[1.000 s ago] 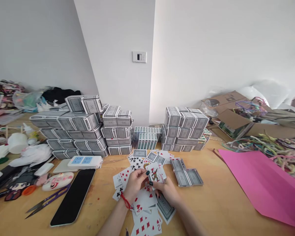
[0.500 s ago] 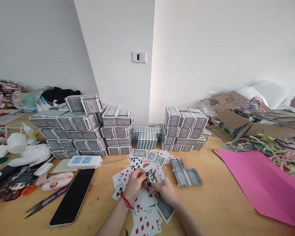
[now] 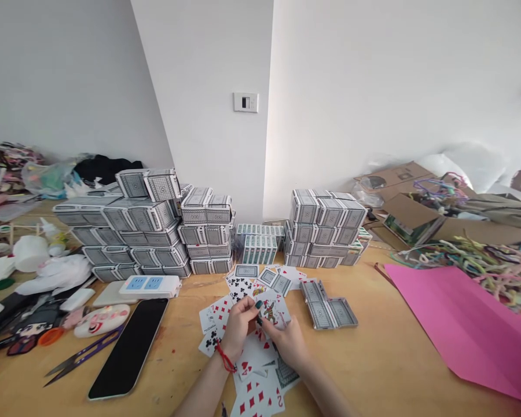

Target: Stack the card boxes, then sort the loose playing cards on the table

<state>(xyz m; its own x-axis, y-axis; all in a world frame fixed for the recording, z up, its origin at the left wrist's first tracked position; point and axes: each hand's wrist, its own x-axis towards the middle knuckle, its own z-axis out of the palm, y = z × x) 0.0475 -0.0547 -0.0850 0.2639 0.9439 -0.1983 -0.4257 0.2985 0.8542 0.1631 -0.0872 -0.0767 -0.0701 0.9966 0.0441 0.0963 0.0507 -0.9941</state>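
Note:
Both hands meet over a spread of loose cards at the middle of the table. A joker playing card faces up between them, its lower left edge at the fingertips. My left hand, with a red string on its wrist, is closed in a pinch at that edge. Thumb on the card's lower edge, my right hand is closed too, its other fingers hidden behind. Under the hands lie face-up heart cards and diamond cards, with club cards to the left. A face-down card shows beneath my right wrist.
An L-shaped card-patterned box piece lies right of the cards. Tall stacks of card-patterned boxes stand behind, with another stack to the right. A phone, scissors and power strip lie left; pink paper lies right.
My right hand has shifted slightly left and up, its thumb now close to the left fingertips. The joker card has moved a little with it. The left hand stays nearly in place.

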